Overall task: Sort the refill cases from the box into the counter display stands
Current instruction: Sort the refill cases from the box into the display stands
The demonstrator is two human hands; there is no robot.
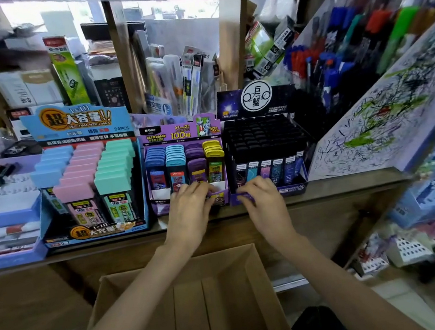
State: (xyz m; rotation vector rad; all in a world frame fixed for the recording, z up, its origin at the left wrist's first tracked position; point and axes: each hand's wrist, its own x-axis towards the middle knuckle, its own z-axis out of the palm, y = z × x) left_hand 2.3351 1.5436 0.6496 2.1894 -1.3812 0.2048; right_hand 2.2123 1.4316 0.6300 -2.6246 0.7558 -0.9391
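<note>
In the head view, a brown box (pixel 191 308) is seen at 6 o'clock. Three stands are set on the counter (pixel 339 184): a blue stand (pixel 76 120) at 10 o'clock, a purple stand (pixel 178 134) at 12 o'clock and a dark stand (pixel 230 107) at 1 o'clock. Refill cases (pixel 175 159) are packed in rows in all three. The left hand (pixel 189 208) is laid on the purple stand's front, with its fingers curled. The right hand (pixel 260 200) is curled at the dark stand's front corner. Whether anything is pinched cannot be told.
</note>
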